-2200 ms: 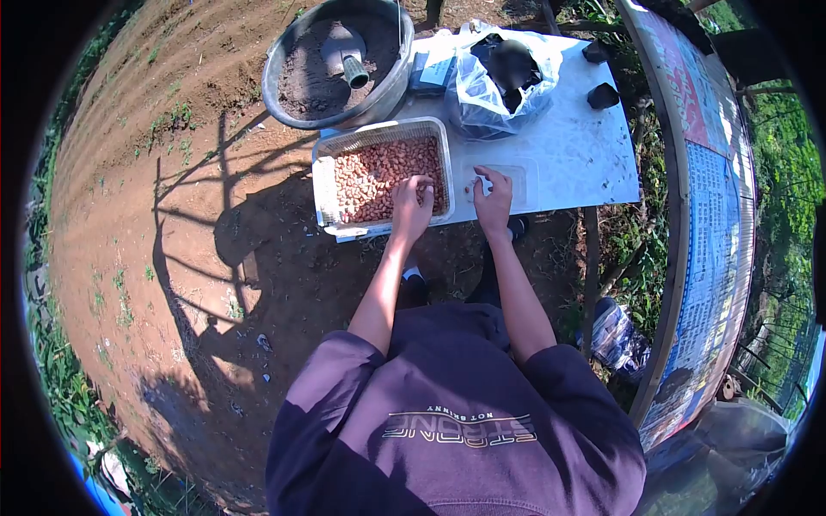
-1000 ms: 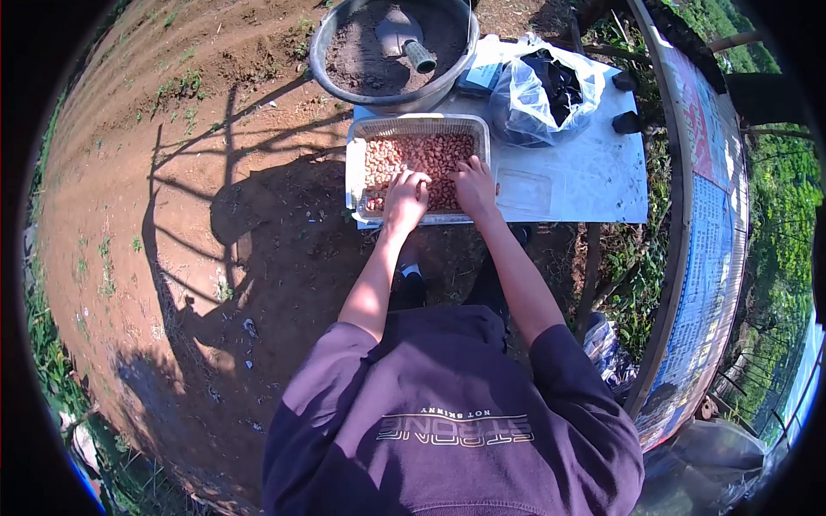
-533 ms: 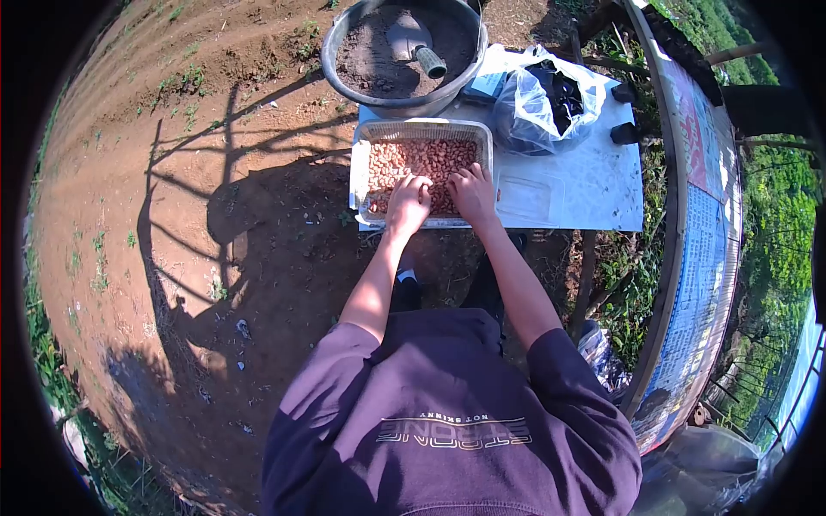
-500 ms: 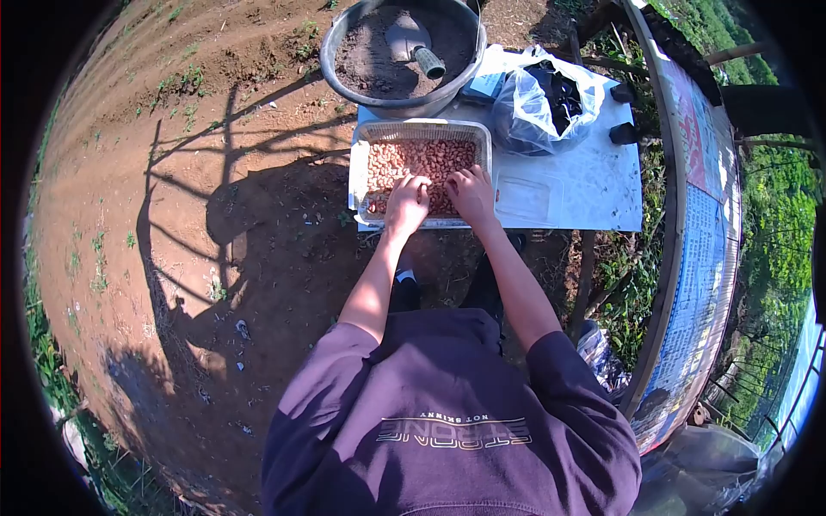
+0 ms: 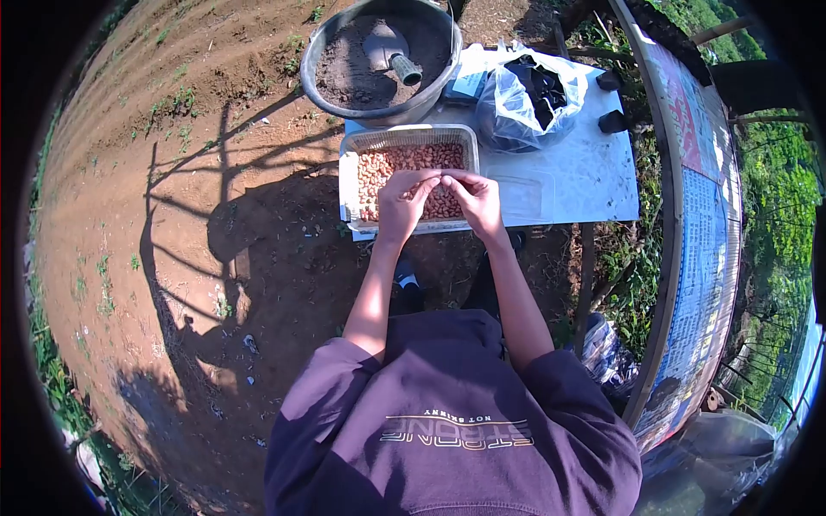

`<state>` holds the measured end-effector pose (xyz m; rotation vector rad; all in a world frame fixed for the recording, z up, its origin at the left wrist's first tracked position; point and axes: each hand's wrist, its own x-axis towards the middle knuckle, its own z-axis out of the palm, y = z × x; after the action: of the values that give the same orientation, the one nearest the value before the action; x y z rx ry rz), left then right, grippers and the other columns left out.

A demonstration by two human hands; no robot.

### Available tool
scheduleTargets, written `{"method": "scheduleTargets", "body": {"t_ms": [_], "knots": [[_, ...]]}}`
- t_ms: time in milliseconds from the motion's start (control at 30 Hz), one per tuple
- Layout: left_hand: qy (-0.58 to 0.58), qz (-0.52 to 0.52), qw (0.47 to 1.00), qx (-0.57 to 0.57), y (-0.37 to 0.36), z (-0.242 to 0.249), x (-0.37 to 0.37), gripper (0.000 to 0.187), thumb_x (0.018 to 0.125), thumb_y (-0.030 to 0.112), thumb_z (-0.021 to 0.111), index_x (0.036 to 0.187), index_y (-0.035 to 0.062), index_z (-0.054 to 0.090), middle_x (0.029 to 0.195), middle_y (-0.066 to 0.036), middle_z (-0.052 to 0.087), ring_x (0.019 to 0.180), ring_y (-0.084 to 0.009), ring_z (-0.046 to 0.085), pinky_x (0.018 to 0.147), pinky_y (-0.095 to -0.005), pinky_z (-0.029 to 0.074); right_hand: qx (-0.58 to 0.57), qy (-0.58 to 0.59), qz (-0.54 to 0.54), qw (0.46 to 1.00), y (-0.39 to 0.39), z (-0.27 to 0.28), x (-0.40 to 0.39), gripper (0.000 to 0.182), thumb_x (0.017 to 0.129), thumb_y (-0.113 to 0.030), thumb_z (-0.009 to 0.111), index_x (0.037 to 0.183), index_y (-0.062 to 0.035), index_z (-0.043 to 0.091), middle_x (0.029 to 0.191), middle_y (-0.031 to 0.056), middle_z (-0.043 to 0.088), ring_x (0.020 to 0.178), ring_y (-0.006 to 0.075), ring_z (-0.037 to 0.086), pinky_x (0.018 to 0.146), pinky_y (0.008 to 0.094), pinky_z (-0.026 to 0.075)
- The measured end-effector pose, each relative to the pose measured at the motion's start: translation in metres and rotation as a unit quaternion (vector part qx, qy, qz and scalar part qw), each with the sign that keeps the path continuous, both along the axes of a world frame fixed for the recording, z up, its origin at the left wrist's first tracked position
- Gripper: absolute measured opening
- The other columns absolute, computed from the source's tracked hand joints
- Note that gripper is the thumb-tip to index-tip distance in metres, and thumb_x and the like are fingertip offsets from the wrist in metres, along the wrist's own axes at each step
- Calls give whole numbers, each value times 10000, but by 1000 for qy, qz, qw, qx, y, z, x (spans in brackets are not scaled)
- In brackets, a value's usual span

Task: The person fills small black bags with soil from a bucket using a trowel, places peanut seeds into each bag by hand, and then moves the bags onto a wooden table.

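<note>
Pinching closed, bare left hand (image 5: 402,201) to bare right hand (image 5: 481,203), mid-frame; can't tell on what. Go gently, low over oval reddish-brown seeds (image 5: 430,156).

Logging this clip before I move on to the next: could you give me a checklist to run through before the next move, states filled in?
1. Both hands in view: ok; left hand and right hand meet at the fingertips, above the basket.
2. Item between fingertips: cannot tell; too small.
3. Seeds in basket: ok.
4. Basket on table: ok.
5. Contents of clear tray: cannot tell.
6. Trowel out of the way: ok; it lies in the tub, apart from both hands.
</note>
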<state>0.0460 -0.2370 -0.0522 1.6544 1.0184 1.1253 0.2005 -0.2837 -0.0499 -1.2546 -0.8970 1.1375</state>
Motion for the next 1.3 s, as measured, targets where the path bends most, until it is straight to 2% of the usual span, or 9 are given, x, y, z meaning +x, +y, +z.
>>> {"method": "scheduleTargets", "body": {"t_ms": [133, 267, 367, 467, 567, 767, 1000, 1167, 1300], "knots": [[-17, 15, 1000, 11, 0, 4, -4, 145, 849, 57, 786, 993, 48, 765, 956, -54, 746, 888, -144, 688, 810, -285, 541, 14, -38, 7, 999, -2, 12, -2, 207, 933, -85, 710, 1111, 14, 744, 1054, 116, 751, 966, 133, 680, 893, 272, 528], [-27, 3, 1000, -1, 1, 11, -6, 122, 878, 64, 765, 996, 38, 746, 958, -51, 743, 888, -116, 679, 810, -275, 540, 1, 27, -12, 1000, -2, 19, -8, 180, 926, -75, 713, 1080, 10, 753, 1049, 89, 732, 951, 135, 675, 887, 279, 529], [-95, -14, 990, -107, 0, 4, -4, 130, 907, 53, 733, 1031, 19, 720, 984, -56, 740, 909, -107, 669, 815, -265, 535, 37, 11, -22, 999, 0, 19, -9, 177, 906, -75, 730, 1066, -4, 757, 1034, 74, 709, 960, 144, 667, 887, 291, 525], [-131, -15, 984, -117, -1, 3, 2, 145, 929, 41, 705, 1069, 4, 695, 1017, -65, 735, 935, -103, 660, 828, -257, 527, 98, -128, -48, 986, 4, 17, -8, 156, 906, -77, 741, 1054, -31, 764, 1065, 70, 674, 975, 130, 632, 871, 263, 521], [-130, -1, 988, -86, -4, 9, 6, 149, 947, 100, 698, 1072, 20, 690, 1047, -73, 737, 922, -122, 675, 827, -273, 525, 102, -163, -53, 980, 3, 24, -5, 153, 881, -80, 762, 1031, -56, 775, 1073, 90, 670, 1036, 163, 624, 893, 288, 515], [-128, -10, 989, -70, -5, 1, 12, 173, 976, 166, 675, 1074, 24, 673, 1071, -72, 724, 923, -126, 672, 822, -284, 522, 106, -219, -96, 965, -2, 39, -7, 147, 837, -82, 780, 983, -85, 773, 1020, 80, 690, 987, 210, 649, 914, 337, 507], [-96, -10, 986, -134, -13, 2, 28, 170, 978, 184, 674, 1064, 39, 659, 1056, -79, 718, 877, -155, 661, 795, -282, 517, 121, -252, -107, 954, -11, 32, 7, 188, 835, -91, 781, 1022, -103, 766, 1029, 49, 681, 997, 173, 618, 837, 298, 466], [-111, -37, 993, -7, -18, 13, 61, 142, 927, 112, 717, 1030, 28, 667, 1051, -104, 723, 966, -214, 688, 835, -311, 529, 98, -226, -135, 960, -30, 34, 31, 168, 879, -95, 754, 1046, -96, 753, 1062, 20, 657, 965, 116, 593, 758, 258, 424], [-115, -85, 990, -23, -18, 14, 91, 117, 929, 114, 715, 984, 15, 687, 1052, -108, 716, 885, -195, 679, 791, -297, 536, 73, -184, -186, 962, -44, 34, 51, 149, 901, -111, 746, 1048, -87, 752, 1078, 27, 655, 953, 94, 584, 730, 242, 422]]}}
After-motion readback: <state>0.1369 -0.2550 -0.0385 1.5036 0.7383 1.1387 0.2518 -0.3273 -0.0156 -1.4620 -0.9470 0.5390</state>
